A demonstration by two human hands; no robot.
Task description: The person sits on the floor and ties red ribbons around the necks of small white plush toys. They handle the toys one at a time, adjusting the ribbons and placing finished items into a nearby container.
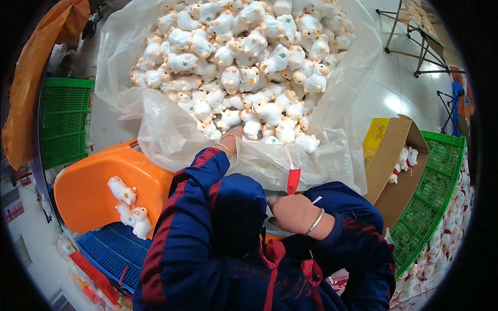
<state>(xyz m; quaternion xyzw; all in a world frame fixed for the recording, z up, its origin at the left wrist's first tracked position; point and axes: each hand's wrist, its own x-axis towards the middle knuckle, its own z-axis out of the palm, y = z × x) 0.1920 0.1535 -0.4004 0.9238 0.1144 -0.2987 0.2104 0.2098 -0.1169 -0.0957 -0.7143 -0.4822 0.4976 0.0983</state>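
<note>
Hundreds of white plush lambs [244, 67] fill the clear plastic bag [171, 135]; left hand [232, 139] reaches in, grip hidden. Right hand [293, 212] pinches a red tag [293, 180] w/ closed fingers.

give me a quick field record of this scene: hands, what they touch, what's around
left hand: reaching into the clear plastic bag, among small white plush toy animals
right hand: closed on a red hang tag
left side: orange plastic chair with three plush toys
right side: open cardboard box, green plastic crate
</note>
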